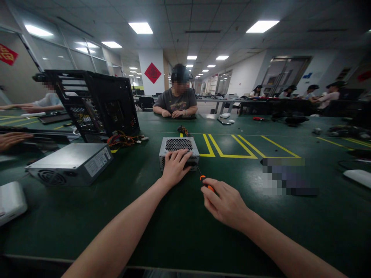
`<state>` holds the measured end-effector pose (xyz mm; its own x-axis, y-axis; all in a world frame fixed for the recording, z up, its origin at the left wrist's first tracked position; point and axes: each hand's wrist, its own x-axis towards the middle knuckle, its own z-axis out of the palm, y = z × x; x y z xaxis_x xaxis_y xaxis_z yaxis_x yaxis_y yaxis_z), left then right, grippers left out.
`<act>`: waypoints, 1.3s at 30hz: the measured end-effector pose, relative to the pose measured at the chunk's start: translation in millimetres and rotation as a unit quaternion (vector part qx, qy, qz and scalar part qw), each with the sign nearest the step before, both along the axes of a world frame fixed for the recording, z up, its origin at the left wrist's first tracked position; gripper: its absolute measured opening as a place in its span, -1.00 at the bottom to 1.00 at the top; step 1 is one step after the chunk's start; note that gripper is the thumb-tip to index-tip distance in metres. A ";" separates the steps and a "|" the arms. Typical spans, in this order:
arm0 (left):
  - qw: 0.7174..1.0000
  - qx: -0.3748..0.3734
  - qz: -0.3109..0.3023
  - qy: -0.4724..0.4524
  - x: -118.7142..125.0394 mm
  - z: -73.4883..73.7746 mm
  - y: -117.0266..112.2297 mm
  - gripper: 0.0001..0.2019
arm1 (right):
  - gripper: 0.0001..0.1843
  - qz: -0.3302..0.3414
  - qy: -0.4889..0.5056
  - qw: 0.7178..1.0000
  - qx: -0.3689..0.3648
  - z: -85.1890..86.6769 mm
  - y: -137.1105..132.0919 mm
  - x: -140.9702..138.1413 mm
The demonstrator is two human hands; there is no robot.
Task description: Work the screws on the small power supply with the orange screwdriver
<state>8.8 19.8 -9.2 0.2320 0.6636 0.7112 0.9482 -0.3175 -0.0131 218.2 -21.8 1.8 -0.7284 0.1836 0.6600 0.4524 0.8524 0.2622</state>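
Note:
A small silver power supply unit with a round fan grille on top sits on the green table in front of me. My left hand lies over its near edge, fingers spread and pressing on it. My right hand is closed around the orange handle of a screwdriver. The thin shaft points up and left, and its tip reaches the near right corner of the unit.
A second grey power supply lies at left, behind it an open black computer case with loose coloured cables. A white device lies at far left. Yellow lines mark the table. A person sits opposite; others work at both sides.

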 end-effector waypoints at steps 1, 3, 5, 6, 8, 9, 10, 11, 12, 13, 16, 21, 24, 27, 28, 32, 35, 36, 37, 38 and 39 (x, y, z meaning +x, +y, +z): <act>1.000 -0.001 0.000 0.000 -0.3 0.1 0.0 -0.55 | -0.79 0.001 0.002 1.000 0.007 -0.4 1.0 0.4; 1.000 -0.003 0.000 0.003 -1.2 0.3 0.0 -0.55 | -0.80 -0.002 0.014 1.000 0.026 -0.1 2.9 1.2; 1.000 -0.003 0.003 0.007 -2.9 0.8 -0.4 -0.54 | -0.81 -0.007 0.022 0.999 0.038 1.1 3.7 1.6; 1.000 -0.004 0.003 0.010 -4.0 1.1 -0.9 -0.52 | -0.83 -0.009 0.023 0.999 0.037 1.6 3.5 1.7; 1.000 -0.006 0.001 0.015 -6.9 1.8 -2.0 -0.49 | -0.85 -0.012 0.023 0.999 0.028 2.3 2.0 1.6; 1.000 -0.007 0.001 0.016 -8.5 2.0 -2.5 -0.48 | -0.85 -0.013 0.023 0.999 0.020 2.2 0.9 1.4; 1.000 -0.007 0.000 0.016 -10.1 2.1 -2.9 -0.48 | -0.85 -0.012 0.022 1.000 0.012 2.0 -0.1 1.2; 1.000 -0.007 0.001 0.015 -11.6 2.0 -3.2 -0.49 | -0.83 -0.008 0.020 1.000 0.004 1.7 -0.9 1.0; 1.000 -0.007 0.002 0.013 -12.9 1.7 -3.2 -0.49 | -0.82 -0.003 0.018 1.000 -0.001 1.2 -1.5 0.8; 1.000 -0.007 0.003 0.010 -13.9 1.3 -2.9 -0.50 | -0.81 0.002 0.014 1.000 -0.005 0.8 -1.7 0.6; 1.000 -0.003 0.000 0.004 -14.9 -0.5 -0.6 -0.51 | -0.79 0.008 0.007 1.000 0.004 0.0 0.0 0.5; 1.000 0.003 0.003 0.001 -13.8 -3.6 3.7 -0.52 | -0.80 -0.012 0.010 0.999 0.031 0.2 3.6 -0.1; 1.000 0.005 0.002 0.000 -13.9 -4.6 4.5 -0.51 | -0.85 -0.013 0.014 0.999 0.043 0.9 2.7 -1.4; 1.000 0.007 0.001 0.000 -14.2 -4.7 4.4 -0.51 | -0.88 -0.017 0.016 0.998 0.054 1.2 1.2 -1.9; 1.000 0.008 0.000 0.001 -14.2 -4.6 4.3 -0.51 | -0.88 -0.020 0.015 0.998 0.055 1.2 1.0 -1.8; 1.000 0.010 -0.001 0.001 -13.8 -3.5 3.7 -0.52 | -0.88 -0.037 0.007 0.999 0.036 1.6 1.3 -1.9; 1.000 0.009 -0.002 0.000 -13.6 -3.2 3.7 -0.52 | -0.87 -0.035 0.008 0.999 0.026 2.9 1.2 -2.5; 1.000 0.009 -0.002 0.000 -13.6 -3.2 3.7 -0.52 | -0.87 -0.033 0.010 0.999 0.024 3.4 1.0 -2.6; 1.000 0.008 -0.002 0.001 -13.7 -3.2 3.8 -0.52 | -0.87 -0.032 0.011 0.999 0.022 3.8 0.7 -2.6; 1.000 0.007 0.000 0.001 -13.7 -3.2 3.8 -0.52 | -0.87 -0.032 0.012 0.999 0.017 4.0 0.4 -2.6; 1.000 0.007 0.000 0.002 -13.7 -3.2 3.8 -0.51 | -0.87 -0.033 0.014 0.999 0.012 4.0 0.2 -2.6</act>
